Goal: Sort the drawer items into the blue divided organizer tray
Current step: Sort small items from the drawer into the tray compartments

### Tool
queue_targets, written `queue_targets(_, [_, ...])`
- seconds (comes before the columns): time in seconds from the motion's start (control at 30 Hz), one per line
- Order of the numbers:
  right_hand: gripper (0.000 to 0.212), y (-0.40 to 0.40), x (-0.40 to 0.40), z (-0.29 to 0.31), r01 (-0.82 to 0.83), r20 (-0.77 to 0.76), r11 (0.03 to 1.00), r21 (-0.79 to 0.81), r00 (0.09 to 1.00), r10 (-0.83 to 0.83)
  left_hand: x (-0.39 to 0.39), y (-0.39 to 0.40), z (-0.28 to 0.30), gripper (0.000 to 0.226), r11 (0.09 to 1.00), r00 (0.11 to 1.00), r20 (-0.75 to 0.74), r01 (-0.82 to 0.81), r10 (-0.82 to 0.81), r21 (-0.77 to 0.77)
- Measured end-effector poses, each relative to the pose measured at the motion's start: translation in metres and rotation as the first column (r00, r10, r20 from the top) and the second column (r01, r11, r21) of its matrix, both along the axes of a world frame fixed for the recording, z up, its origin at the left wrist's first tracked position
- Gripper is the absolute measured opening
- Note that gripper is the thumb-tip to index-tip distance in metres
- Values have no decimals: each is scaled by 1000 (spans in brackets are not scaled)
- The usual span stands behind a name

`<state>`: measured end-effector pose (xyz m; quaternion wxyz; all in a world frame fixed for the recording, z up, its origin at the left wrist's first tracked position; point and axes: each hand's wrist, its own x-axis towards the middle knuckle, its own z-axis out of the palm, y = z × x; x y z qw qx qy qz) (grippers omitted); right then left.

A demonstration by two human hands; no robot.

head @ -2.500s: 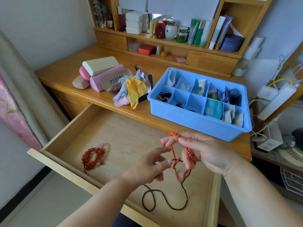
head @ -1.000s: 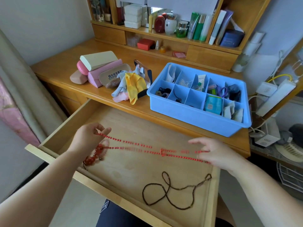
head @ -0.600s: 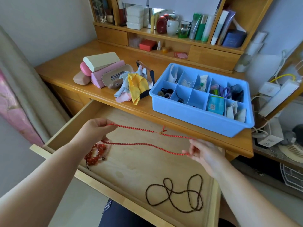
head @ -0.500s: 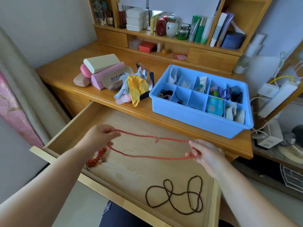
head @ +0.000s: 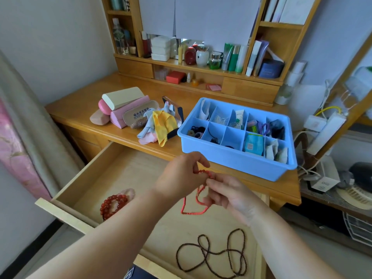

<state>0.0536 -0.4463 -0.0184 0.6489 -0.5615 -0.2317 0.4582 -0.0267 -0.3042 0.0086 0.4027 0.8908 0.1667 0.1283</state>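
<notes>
Wooden desk and its pulled-out drawer fill the view, with shelves of bottles and boxes behind. Above the open drawer, both hands meet around a red bead necklace: the left hand has its fingers curled over the strand's upper part, and the right hand pinches it just beside, thumb and fingers closed on the beads. A loop of the strand hangs below the two hands, clear of the drawer floor.

On the drawer floor lies a dark brown bead string in loose coils near the front right corner, below the right forearm. Toward the left sits a dark red bead bracelet, touching a pale pink bracelet partly behind it; the left forearm crosses just beside them.

Beyond the hands, on the desk's edge, stands the blue divided organizer tray. Its compartments hold hair ties, small tubes, a blue packet and folded papers; the middle front compartment looks nearly bare. Left of the tray lies a heap of cloths, yellow, pale blue and pink, touching a cluster of glasses cases stacked against each other. To the right of the desk, power strips and cables hang on a slanted frame.
</notes>
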Motion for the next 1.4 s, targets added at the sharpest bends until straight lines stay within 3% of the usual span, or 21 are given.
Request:
queue_targets(0.1, [22, -9, 2, 0, 176, -144, 984, -20, 974, -177, 4, 25, -18, 11, 915, 966, -115, -258, 233, -309])
queue_targets(0.13, [25, -13, 5, 1, 212, -245, 977, 8, 948, -203, 0, 33, -29, 12, 791, 928, -173, -371, 329, -486])
queue_targets(0.23, [29, -27, 17, 2, 296, -480, 953, 65, 846, -231, -23, 47, -60, 13, 102, 796, -322, -428, 512, -898])
queue_targets(0.27, [28, -31, 20, 1, 312, -507, 948, 63, 828, -239, -29, 48, -69, 17, -56, 768, -331, -361, 549, -931])
queue_targets(0.33, [27, -35, 23, -3, 366, -554, 929, 46, 784, -281, -38, 45, -79, 31, -192, 745, -291, -219, 600, -957])
queue_targets(0.4, [25, -36, 25, -7, 437, -582, 899, 11, 734, -349, -39, 33, -80, 41, -206, 747, -259, -165, 612, -964])
queue_targets(0.43, [21, -35, 25, -9, 460, -582, 888, 2, 722, -373, -38, 27, -77, 39, -153, 756, -255, -204, 603, -967])
queue_targets(0.47, [16, -34, 24, -10, 475, -574, 880, 4, 722, -387, -37, 20, -72, 34, -14, 771, -238, -284, 591, -959])
queue_targets(0.5, [11, -32, 24, -12, 484, -562, 874, 25, 730, -389, -35, 13, -67, 28, 213, 798, -199, -376, 568, -902])
queue_targets(0.57, [14, -26, 23, -15, 475, -535, 874, 99, 766, -356, -31, 2, -56, 26, 753, 909, -36, -366, 416, -547])
queue_targets(0.6, [19, -23, 23, -17, 444, -501, 887, 128, 801, -329, -30, -5, -50, 30, 919, 958, 37, -262, 285, -294])
queue_targets(0.67, [29, -18, 19, -17, 293, -290, 946, 138, 925, -244, -25, -19, -36, 38, 994, 994, 94, -63, 55, 87])
queue_targets(0.73, [35, -14, 12, -14, 86, 12, 994, 70, 996, -87, -15, -28, -27, 38, 974, 994, 105, 12, -37, 224])
queue_targets(0.77, [37, -14, 10, -15, 12, 80, 999, 30, 997, -14, -9, -28, -24, 36, 980, 994, 109, -1, -21, 201])
queue_targets(0.9, [19, -23, 7, -13, -42, -77, 999, -33, 996, 39, 2, -2, -21, 55, 978, 981, -163, -132, 106, -164])
queue_targets(0.97, [10, -25, 6, -13, -21, -187, 1000, 14, 982, 24, -6, 6, -29, 58, 910, 976, -216, -76, -15, -407])
queue_targets(1.03, [17, -24, 5, -16, 8, -266, 999, 44, 964, 4, -16, 7, -41, 50, 745, 973, -129, 59, -192, -664])
queue_targets(1.1, [23, -23, 6, -19, 78, -372, 995, 60, 927, -50, -24, 11, -52, 33, 635, 968, -104, 67, -227, -770])
queue_targets(1.17, [25, -26, 12, -22, 176, -473, 978, 109, 875, -105, -31, 16, -62, 25, 510, 990, -109, -52, -84, -859])
queue_targets(1.3, [28, -33, 24, -24, 247, -465, 962, 114, 869, -168, -47, 28, -82, 17, -8, 940, -87, -90, 329, -996])
queue_targets(1.4, [27, -32, 25, -27, 230, -451, 971, 71, 875, -174, -46, 22, -80, 13, -102, 897, -56, -12, 438, -995])
